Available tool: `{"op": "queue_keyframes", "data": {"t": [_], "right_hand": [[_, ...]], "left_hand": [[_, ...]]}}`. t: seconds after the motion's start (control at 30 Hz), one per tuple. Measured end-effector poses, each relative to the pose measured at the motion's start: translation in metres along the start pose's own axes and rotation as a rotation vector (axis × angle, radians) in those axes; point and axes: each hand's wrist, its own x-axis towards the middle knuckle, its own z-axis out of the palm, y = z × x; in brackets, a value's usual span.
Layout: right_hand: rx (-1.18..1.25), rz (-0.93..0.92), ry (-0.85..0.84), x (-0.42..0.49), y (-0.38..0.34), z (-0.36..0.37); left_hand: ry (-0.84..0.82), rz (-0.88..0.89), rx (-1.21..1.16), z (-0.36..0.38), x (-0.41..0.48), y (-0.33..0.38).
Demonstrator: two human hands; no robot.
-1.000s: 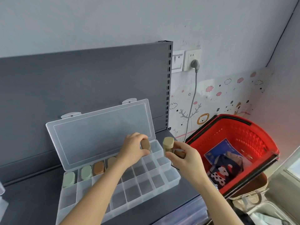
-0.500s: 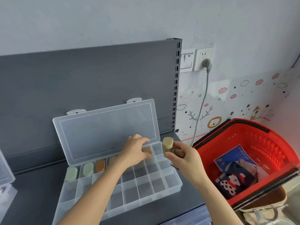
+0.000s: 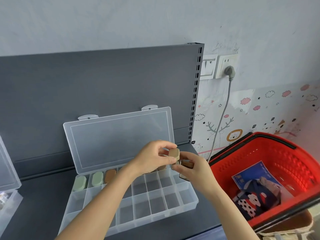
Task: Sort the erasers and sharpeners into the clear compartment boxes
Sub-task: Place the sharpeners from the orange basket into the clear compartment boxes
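A clear compartment box (image 3: 173, 212) lies open on the grey shelf, lid leaning back. Its back row holds two green erasers (image 3: 79, 183) and a brown eraser (image 3: 110, 175); more of that row is hidden by my left arm. My left hand (image 3: 152, 159) pinches a tan eraser (image 3: 174, 153) above the box's back right corner. My right hand (image 3: 194, 170) touches the same tan eraser from below and holds a brown eraser (image 3: 187, 164) plus another small piece against its palm.
A red shopping basket (image 3: 284, 153) with a printed pouch and a blue card stands tilted at the right. A second clear box (image 3: 8, 196) sits at the left edge. A grey cable hangs from a wall socket (image 3: 228, 70) behind the basket.
My left hand set a brown eraser into the back row, then rose to the right and took hold of the tan eraser at my right hand. The view shifted left.
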Motion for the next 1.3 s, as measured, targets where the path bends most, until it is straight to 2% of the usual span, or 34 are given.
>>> {"op": "queue_keyframes", "data": {"t": [0.07,0.17,0.27,0.33,0.4,0.53,0.63,1.0,1.3], "right_hand": [[0.023,0.024,0.034,0.003,0.003,0.0],[0.084,0.095,0.189,0.009,0.008,-0.001],[0.147,0.201,0.281,0.02,0.012,-0.006],[0.21,0.229,0.244,0.027,0.011,-0.008],[0.145,0.188,0.174,0.034,0.01,-0.008],[-0.309,-0.039,0.058,0.047,0.013,-0.003],[-0.493,-0.079,-0.02,0.055,0.021,0.004],[-0.66,-0.057,-0.204,0.056,0.018,0.009],[-0.753,-0.041,-0.218,0.048,0.005,0.008]], "left_hand": [[0.054,0.013,-0.029,0.001,0.0,-0.001],[0.171,-0.001,-0.052,-0.002,-0.002,-0.01],[0.212,-0.041,-0.029,-0.005,-0.006,-0.021],[0.212,-0.058,-0.028,-0.006,-0.01,-0.025],[0.214,-0.062,-0.037,-0.007,-0.013,-0.027],[0.225,-0.081,-0.022,-0.014,-0.021,-0.031],[0.233,-0.091,-0.023,-0.02,-0.028,-0.034],[0.253,-0.146,0.013,-0.03,-0.047,-0.039],[0.254,-0.145,0.038,-0.034,-0.064,-0.04]]}}
